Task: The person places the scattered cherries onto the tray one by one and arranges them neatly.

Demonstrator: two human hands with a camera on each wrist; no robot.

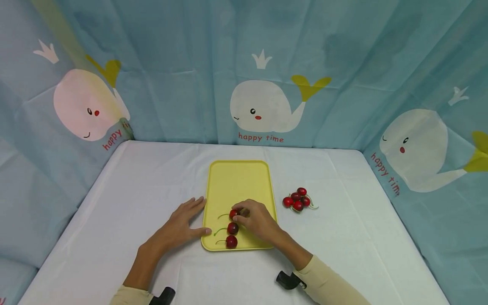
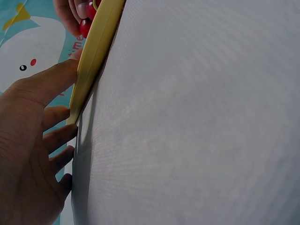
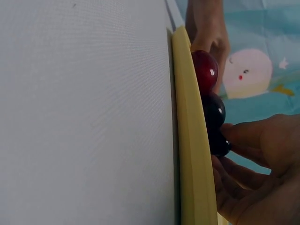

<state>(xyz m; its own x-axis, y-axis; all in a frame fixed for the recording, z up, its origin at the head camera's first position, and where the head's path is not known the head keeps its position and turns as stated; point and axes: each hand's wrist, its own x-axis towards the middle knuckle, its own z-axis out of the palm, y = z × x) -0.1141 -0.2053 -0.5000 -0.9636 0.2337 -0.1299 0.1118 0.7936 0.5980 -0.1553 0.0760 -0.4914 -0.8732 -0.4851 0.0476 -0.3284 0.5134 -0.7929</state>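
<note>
A yellow rectangular tray lies on the table. My left hand rests at its left side, fingers spread and relaxed, the thumb touching the rim near the front corner. Between the thumb and fingers of my right hand is a dark red cherry, low over the tray, its green stem pointing left. In front of it a second cherry and a third cherry lie in a column, stems also leftward. In the right wrist view, the fingertips pinch the farthest dark cherry, beyond the tray's raised edge.
Right of the tray, several cherries with green stems sit in a small cluster on the white tablecloth. A blue curtain printed with whales surrounds the table at the back and sides. A black wrist device is by the right sleeve.
</note>
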